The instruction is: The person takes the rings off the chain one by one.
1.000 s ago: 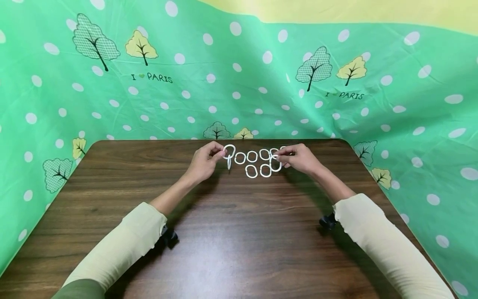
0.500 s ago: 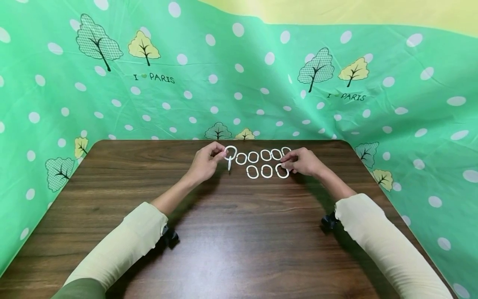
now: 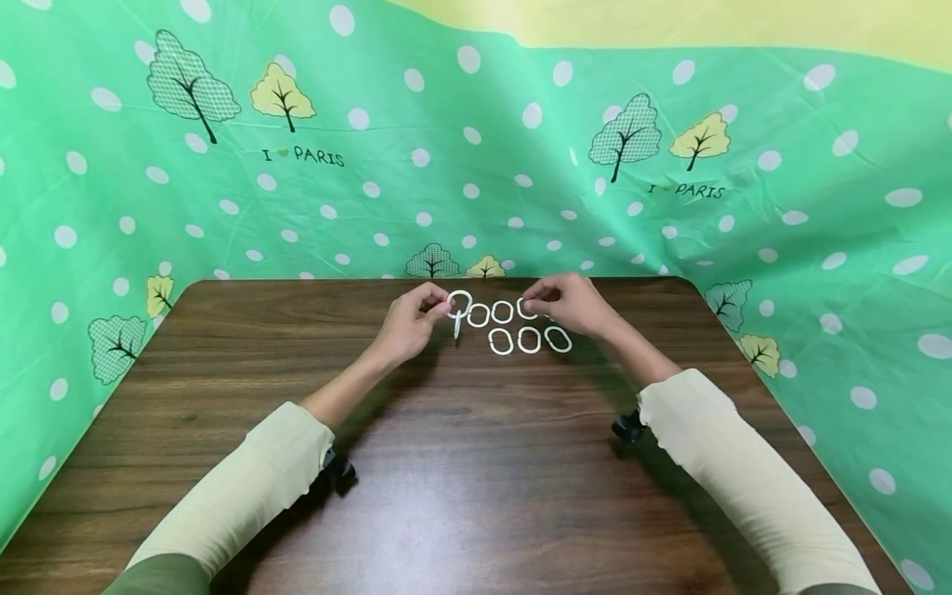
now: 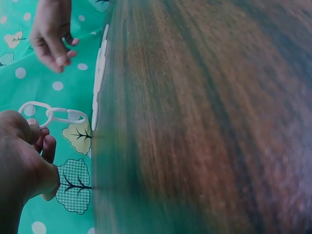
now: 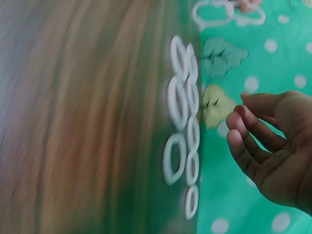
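Observation:
My left hand pinches a white oval plastic chain link between thumb and fingertips. A second white link hangs from it, hooked through; both show joined in the left wrist view. My right hand hovers above the back row of loose links, hiding some of them in the head view. In the right wrist view its fingers are loosely bent and hold nothing. Loose links lie flat in two rows: a front row of three, including a right-end link, and a longer back row.
The links lie near the far edge of a dark wood-grain table. Behind the table hangs a green curtain with white dots and printed trees. A black wrist device sits below the left sleeve, another below the right.
My right hand has set a link down at the right end of the front row, let go, then moved left and up over the back row. My left hand stays nearly still.

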Demonstrator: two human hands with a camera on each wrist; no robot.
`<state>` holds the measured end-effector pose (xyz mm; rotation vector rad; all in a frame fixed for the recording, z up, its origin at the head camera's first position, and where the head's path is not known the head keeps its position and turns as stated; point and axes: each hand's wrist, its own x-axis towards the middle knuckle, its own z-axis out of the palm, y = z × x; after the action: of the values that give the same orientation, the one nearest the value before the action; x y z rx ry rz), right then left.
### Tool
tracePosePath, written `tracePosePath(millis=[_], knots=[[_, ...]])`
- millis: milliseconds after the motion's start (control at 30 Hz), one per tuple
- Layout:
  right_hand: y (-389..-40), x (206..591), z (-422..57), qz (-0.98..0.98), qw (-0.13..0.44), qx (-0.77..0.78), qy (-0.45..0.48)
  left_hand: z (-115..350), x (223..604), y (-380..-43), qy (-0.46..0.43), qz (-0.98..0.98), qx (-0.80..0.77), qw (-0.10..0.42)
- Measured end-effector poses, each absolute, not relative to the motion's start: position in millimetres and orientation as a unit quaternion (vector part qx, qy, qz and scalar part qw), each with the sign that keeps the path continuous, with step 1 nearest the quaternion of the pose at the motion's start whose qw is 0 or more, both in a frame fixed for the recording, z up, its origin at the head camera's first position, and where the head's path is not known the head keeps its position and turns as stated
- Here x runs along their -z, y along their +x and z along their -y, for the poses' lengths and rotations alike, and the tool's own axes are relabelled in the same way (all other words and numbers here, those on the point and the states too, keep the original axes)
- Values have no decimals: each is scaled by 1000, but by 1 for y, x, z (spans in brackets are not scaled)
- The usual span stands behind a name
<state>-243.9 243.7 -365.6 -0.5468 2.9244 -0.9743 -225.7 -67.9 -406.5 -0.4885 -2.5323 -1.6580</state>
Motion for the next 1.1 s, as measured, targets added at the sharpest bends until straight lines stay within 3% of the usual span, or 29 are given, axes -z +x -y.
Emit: tracePosePath(millis=[567,833,1100], knots=[[-239,349,-172,-879,21,410,-243,60,407,-223,-165,825,540,26],[-240,349,-164,-886,-4,390,-250,60,407,-223,-156,829,536,19],[-239,345,-163,-884,-2,408,-228,63,414,-223,-165,832,528,-25]])
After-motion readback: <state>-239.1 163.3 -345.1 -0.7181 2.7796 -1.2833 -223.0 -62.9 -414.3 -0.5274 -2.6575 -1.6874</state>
